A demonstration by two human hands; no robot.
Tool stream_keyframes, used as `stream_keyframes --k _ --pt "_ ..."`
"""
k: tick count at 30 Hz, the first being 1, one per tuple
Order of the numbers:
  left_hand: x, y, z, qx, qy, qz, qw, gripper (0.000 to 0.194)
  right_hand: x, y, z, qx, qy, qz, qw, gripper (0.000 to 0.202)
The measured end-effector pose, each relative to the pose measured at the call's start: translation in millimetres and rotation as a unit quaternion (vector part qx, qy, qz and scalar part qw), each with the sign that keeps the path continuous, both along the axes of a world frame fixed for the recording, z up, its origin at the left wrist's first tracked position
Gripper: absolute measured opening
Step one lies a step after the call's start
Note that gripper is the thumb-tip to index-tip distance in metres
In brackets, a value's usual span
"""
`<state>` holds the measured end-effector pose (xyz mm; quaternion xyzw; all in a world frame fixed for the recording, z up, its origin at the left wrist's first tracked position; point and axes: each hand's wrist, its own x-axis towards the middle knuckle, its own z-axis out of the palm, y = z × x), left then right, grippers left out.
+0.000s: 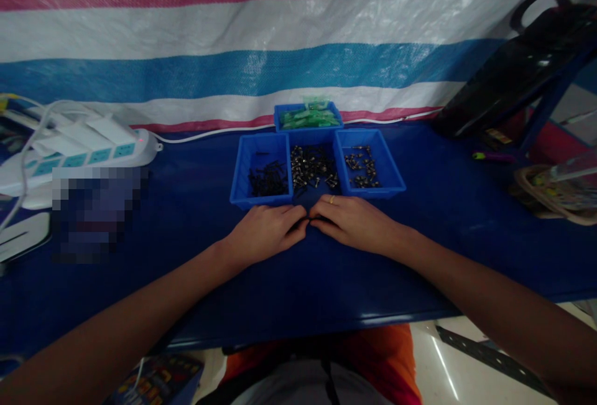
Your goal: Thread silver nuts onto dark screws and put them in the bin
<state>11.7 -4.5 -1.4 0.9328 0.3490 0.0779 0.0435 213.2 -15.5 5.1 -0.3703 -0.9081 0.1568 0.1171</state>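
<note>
My left hand (268, 231) and my right hand (357, 221) meet just in front of the blue bins, fingertips pinched and almost touching. Something small and dark seems to sit between them, too small to name. A ring shows on the right hand. Behind the left hand, a blue bin (236, 172) holds black screw-like pieces (269, 179). Dark and silvery small metal parts (312, 165) fill the middle bin. To the right, another blue bin (392, 172) contains small shiny metal parts (362, 165).
Behind stands a blue bin (278, 120) of green packets (311, 117). A white power strip (100, 153) with cables lies left. At right are a black bottle (508, 69), a purple pen-like item (494, 157) and a basket (555, 206). A striped sheet (233, 25) hangs behind the blue table (298, 293).
</note>
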Motion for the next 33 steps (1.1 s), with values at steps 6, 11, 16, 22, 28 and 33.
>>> stream_keyframes --k 6,11,16,22,28,33 --pt "1 0 -0.3 -0.035 -0.033 -0.015 0.999 0.019 0 -1 1.2 0.016 -0.033 -0.013 0.999 0.016" --pt "1 -1 -1.6 -0.037 -0.076 -0.053 0.995 0.019 0 -3 1.5 0.017 -0.047 0.001 0.999 0.015" --pt "1 0 -0.3 -0.035 -0.068 -0.033 0.997 0.017 1 -2 5.3 0.017 -0.031 -0.013 0.999 0.015" --pt "3 1 2.9 -0.058 -0.043 -0.028 0.997 0.018 2 -3 8.8 0.055 0.001 0.001 0.998 0.021" --pt "3 0 2.4 -0.048 -0.042 -0.045 0.997 0.022 2 -4 9.9 0.063 0.015 0.021 0.998 0.024" --pt "2 0 0.6 -0.06 -0.073 -0.01 0.996 0.016 6 1 9.0 0.027 -0.012 0.0 1.0 0.02"
